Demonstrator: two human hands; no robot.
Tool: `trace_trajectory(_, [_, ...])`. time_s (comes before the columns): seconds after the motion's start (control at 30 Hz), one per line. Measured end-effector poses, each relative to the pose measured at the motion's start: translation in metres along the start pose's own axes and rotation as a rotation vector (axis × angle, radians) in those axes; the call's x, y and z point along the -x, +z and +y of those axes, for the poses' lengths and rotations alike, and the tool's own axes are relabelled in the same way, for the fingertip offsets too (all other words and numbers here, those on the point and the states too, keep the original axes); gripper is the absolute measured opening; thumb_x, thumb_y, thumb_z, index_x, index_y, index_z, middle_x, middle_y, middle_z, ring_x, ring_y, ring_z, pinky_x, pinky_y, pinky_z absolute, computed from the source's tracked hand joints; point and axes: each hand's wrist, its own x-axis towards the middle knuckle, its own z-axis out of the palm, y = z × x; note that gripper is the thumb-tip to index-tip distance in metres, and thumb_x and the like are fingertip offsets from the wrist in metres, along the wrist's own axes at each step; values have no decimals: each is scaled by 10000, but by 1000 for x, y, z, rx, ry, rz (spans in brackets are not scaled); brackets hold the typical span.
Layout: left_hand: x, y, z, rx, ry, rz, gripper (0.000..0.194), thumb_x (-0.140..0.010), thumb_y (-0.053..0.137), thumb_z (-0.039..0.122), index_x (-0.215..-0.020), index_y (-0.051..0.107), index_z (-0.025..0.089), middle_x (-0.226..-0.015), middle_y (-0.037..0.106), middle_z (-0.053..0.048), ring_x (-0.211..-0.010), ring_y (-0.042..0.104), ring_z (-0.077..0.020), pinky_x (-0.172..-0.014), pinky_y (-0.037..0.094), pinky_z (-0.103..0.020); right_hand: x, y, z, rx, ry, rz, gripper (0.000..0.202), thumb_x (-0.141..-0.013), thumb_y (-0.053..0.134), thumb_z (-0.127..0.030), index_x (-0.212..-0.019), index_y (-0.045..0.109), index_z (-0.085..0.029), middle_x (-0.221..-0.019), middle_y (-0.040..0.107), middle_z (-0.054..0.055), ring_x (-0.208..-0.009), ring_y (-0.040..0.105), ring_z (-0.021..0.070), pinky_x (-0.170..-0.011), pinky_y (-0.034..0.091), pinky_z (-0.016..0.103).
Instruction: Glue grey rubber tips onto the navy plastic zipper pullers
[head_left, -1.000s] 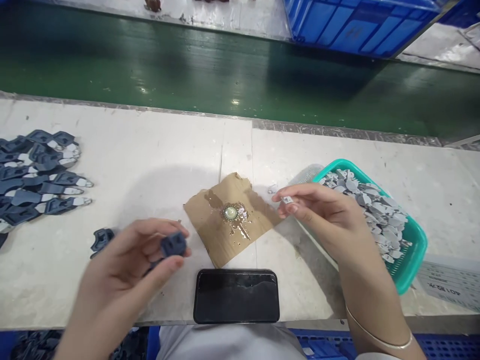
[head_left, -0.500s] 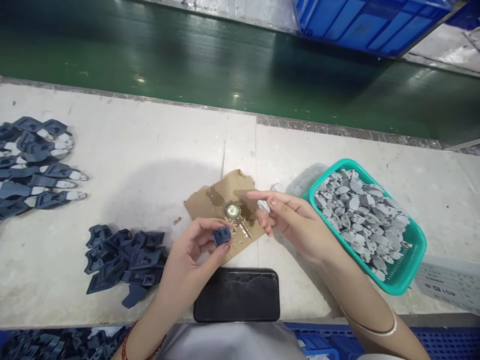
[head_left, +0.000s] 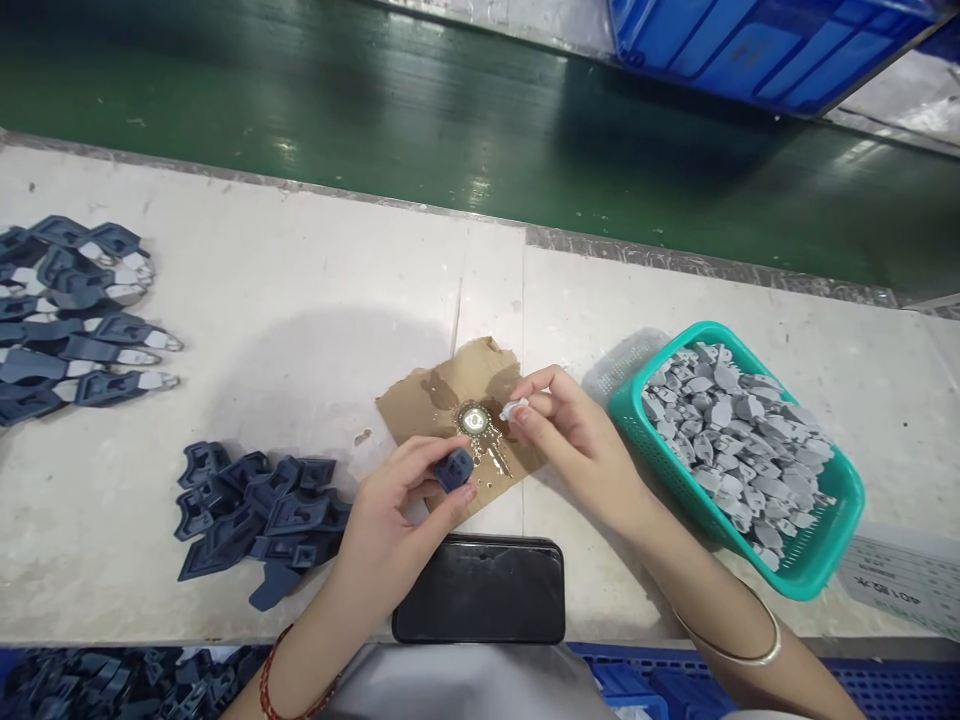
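Curled in from its outstretched pose of half a second ago, the right hand's (head_left: 581, 450) index finger now meets the thumb, and the small light-grey plastic piece (head_left: 514, 408) between them sits nearer the wet spot in the middle of the frame. That puts the piece just to the right of a small round pool of clear liquid (head_left: 474, 419) on a torn sheet of brown cardboard (head_left: 409, 405); whether it touches the splashes around the pool is too small to tell. Below and to the left of the pool, the left hand (head_left: 386, 530) grips a dark blue, blocky plastic part (head_left: 453, 470) between thumb and fingers, a little more turned than before and little moved against the cardboard. Both held parts are thus close to the liquid but apart from each other, the two grips closed. Near the bottom centre, a black phone (head_left: 480, 590) lies flat beneath the cardboard, as before. Loose dark blue parts (head_left: 262, 505) form a heap at lower left, and dark blue parts with light-grey tips (head_left: 120, 330) lie in rows at the left edge. At right, a teal plastic basket (head_left: 849, 500) holds many light-grey pieces (head_left: 750, 450).
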Motion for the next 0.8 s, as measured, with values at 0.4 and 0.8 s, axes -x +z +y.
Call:
trace_trajectory(0.4, [-3, 4, 3, -108, 62, -12, 142, -882, 756, 258, -1013, 793, 214, -1032, 743, -64, -904, 723, -162, -720, 623, -200, -8, 13, -2, 472, -217, -104, 148, -993, 509, -259, -856, 452, -259, -660, 558, -39, -551, 502, 129, -538, 362, 259])
trace_trajectory(0.8, [-1, 0, 4, -54, -17, -55, 110, -858, 799, 290, -960, 805, 248, -916, 687, -14, -741, 639, -117, -627, 526, -192, -4, 11, -1, 286, -129, -35, 101, -991, 584, -266, -901, 544, -242, -656, 582, -48, -542, 476, 116, -530, 348, 259])
